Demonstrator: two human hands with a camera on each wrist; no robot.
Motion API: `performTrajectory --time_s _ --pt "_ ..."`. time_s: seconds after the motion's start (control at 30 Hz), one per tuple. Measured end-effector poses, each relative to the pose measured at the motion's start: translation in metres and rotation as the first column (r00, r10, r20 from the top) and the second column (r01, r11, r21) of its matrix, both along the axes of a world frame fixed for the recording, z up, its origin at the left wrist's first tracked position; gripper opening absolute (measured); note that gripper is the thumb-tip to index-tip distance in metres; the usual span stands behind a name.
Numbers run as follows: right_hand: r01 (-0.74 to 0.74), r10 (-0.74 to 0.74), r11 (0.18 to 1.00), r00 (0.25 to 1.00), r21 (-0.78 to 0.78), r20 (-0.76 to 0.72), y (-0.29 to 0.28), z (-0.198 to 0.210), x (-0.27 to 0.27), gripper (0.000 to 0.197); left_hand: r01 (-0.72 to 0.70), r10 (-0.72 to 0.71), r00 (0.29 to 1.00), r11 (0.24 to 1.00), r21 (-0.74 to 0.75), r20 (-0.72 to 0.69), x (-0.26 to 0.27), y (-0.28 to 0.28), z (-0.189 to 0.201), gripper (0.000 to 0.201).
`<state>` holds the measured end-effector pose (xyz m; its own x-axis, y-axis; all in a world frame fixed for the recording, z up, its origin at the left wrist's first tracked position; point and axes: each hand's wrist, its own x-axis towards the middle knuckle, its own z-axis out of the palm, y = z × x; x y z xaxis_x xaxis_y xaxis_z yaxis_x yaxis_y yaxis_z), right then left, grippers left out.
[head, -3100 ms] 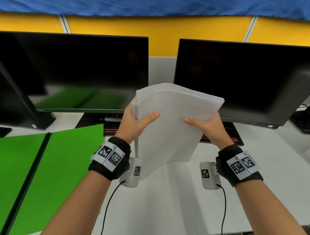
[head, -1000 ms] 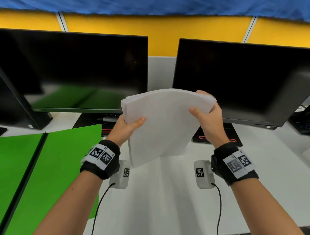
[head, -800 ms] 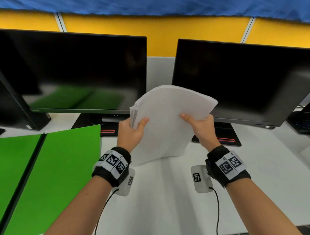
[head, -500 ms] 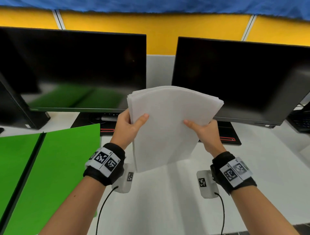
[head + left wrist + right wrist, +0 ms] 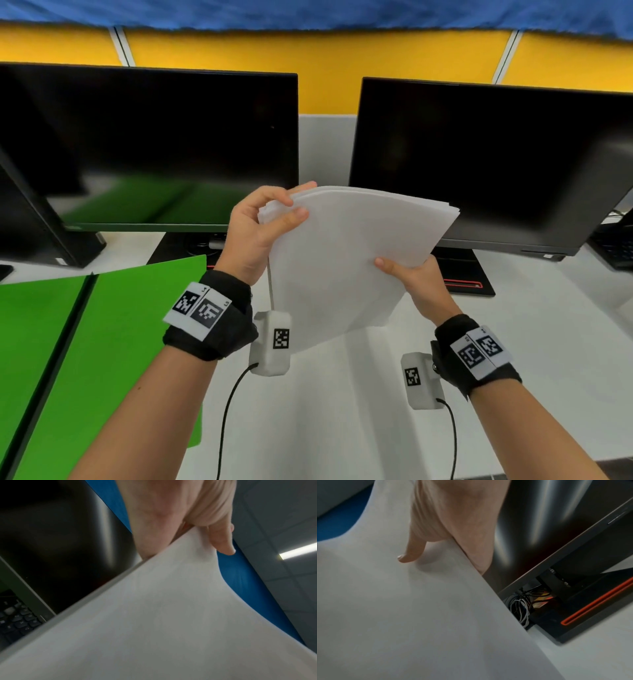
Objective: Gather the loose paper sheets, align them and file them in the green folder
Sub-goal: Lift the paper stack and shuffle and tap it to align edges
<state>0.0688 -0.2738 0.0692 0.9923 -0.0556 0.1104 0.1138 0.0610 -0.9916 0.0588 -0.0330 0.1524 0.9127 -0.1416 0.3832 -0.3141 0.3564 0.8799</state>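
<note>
**Two hands on the paper stack, folder lying open to the left**

Two hands are on the stack of paper sheets (image 5: pixel 346 260), which I see held up off the white desk (image 5: pixel 342 411), tilted, in front of the gap between the two dark monitors. My left hand (image 5: pixel 255 233) has the stack's upper left corner: the thumb lies across the near face and the curled fingers come over the top edge behind it, so that corner is pinched between them. In the left wrist view the same hand (image 5: pixel 180 513) shows a thumb laid flat on the sheets (image 5: pixel 154 615), whose top edge bows in a soft curve. My right hand (image 5: pixel 416 282) grips the stack lower down on its right edge, thumb on the near face, fingers hidden behind the paper. The right wrist view confirms it: the hand (image 5: pixel 453 520) closes on the edge with the thumb tip pressing the sheets (image 5: pixel 402 615).

At the top left corner the sheet edges fan out a little, not quite flush; along the right side they look tighter.

The green folder (image 5: pixel 85 342) lies open and flat on the desk to the left, well apart from the stack, its dark spine running diagonally between the two green leaves. The left monitor (image 5: pixel 147 144) mirrors its green in the lower part of the screen. The right monitor (image 5: pixel 496 164) stands on a black base with a red stripe.
</note>
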Motion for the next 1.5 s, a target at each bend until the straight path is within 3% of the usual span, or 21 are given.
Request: performTrajectory --time_s 0.17,0.3,0.4,0.53,0.63,0.7,0.77,0.87,0.97,1.17,1.33,1.4,1.5 --pt "0.016 -0.016 1.0 0.999 -0.008 0.041 0.006 0.009 0.004 0.03 -0.161 0.161 0.987 0.986 -0.052 -0.003 0.006 -0.001 0.0 0.05" --pt "0.067 -0.068 0.998 0.996 0.017 0.056 0.016 0.006 0.004 0.021 -0.324 0.326 0.945 0.945 -0.041 0.034 0.003 -0.006 -0.011 0.038" --pt "0.095 -0.098 0.995 0.993 0.042 0.069 0.017 0.005 0.002 0.019 -0.386 0.381 0.922 0.917 0.102 0.063 -0.001 -0.007 -0.032 0.063" --pt "0.122 -0.126 0.992 0.986 0.04 0.107 0.019 0.014 0.0 0.017 -0.367 0.402 0.908 0.899 0.241 -0.117 -0.003 -0.015 -0.034 0.026" --pt "0.148 -0.159 0.986 0.971 0.075 0.176 0.016 0.027 -0.005 0.017 -0.398 0.411 0.912 0.894 0.204 -0.019 -0.004 -0.014 -0.017 0.01" --pt "0.136 -0.152 0.987 0.965 0.088 0.213 0.011 0.03 -0.008 0.019 -0.396 0.399 0.917 0.903 0.165 0.02 -0.004 -0.011 -0.011 0.016" --pt "0.11 -0.117 0.993 0.978 0.051 0.171 0.009 0.021 -0.011 0.022 -0.394 0.402 0.915 0.906 0.158 -0.027 -0.002 -0.01 -0.022 0.018" --pt "0.061 -0.061 0.998 0.998 -0.006 0.011 0.013 -0.012 -0.013 0.024 -0.387 0.42 0.884 0.904 0.183 -0.206 -0.005 -0.013 -0.061 0.021" --pt "0.091 -0.091 0.996 0.994 0.004 -0.064 0.018 -0.029 -0.012 0.023 -0.363 0.417 0.859 0.905 0.221 -0.298 -0.015 -0.018 -0.084 0.024" --pt "0.093 -0.093 0.995 0.996 0.036 0.008 0.014 -0.023 -0.009 0.024 -0.382 0.433 0.853 0.899 0.215 -0.292 -0.012 -0.014 -0.085 0.023" --pt "0.098 -0.097 0.995 0.991 0.014 -0.089 0.022 -0.041 -0.012 0.029 -0.288 0.41 0.838 0.892 0.348 -0.36 -0.017 -0.012 -0.109 0.017" --pt "0.065 -0.066 0.998 0.993 -0.011 -0.096 0.019 -0.039 -0.01 0.029 -0.323 0.441 0.823 0.882 0.343 -0.359 -0.015 -0.011 -0.107 0.014" --pt "-0.099 0.07 0.985 0.978 -0.142 -0.198 0.004 -0.036 -0.008 0.033 -0.409 0.495 0.792 0.865 0.292 -0.357 -0.003 -0.005 -0.1 0.032"
